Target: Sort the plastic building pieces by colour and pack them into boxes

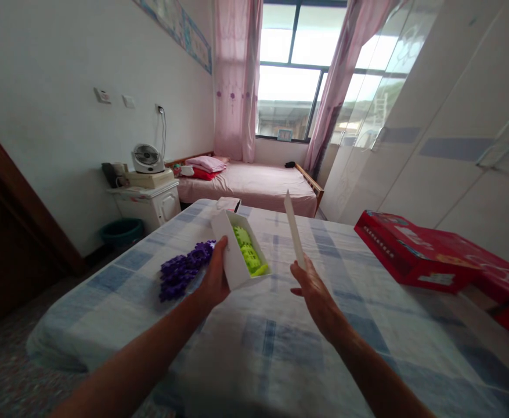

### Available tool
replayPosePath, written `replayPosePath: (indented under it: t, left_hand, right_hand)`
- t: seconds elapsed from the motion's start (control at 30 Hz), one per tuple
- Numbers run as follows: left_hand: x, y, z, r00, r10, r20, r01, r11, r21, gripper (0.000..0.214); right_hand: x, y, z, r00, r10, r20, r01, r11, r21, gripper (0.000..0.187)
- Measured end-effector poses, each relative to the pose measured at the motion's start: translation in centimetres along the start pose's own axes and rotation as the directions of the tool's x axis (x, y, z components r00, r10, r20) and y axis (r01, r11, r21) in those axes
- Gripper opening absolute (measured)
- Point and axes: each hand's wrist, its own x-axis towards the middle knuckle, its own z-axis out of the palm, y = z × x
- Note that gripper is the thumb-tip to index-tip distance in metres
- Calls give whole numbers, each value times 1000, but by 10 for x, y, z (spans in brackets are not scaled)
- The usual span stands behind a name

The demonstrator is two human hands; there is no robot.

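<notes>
My left hand (216,277) is closed around the near end of a long white box (232,255), held tilted above the bed. Bright green plastic pieces (249,252) lie inside the box. My right hand (313,287) grips the lower end of the box's flat white lid (293,230), which stands nearly upright to the right of the box. A pile of purple plastic pieces (182,270) lies on the blue-checked bedspread (280,342), just left of my left hand.
A large red flat carton (415,249) lies on the bed's right side beside white wardrobe doors (454,145). A small white box (228,203) sits at the bed's far edge. Beyond are a pink bed (254,183), a nightstand with a fan (147,158) and a green bin (121,232).
</notes>
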Motion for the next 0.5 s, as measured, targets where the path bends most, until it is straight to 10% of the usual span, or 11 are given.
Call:
replayPosePath:
  t: [0.3, 0.5]
  left_hand:
    - [-21, 97, -48, 965, 140, -224, -32, 904, 426, 43]
    - [-13, 125, -72, 956, 129, -263, 56, 801, 595, 44]
  right_hand:
    - [-2, 22, -11, 988, 154, 15, -155, 980, 124, 71]
    - [0, 29, -12, 976, 215, 12, -215, 968, 132, 77]
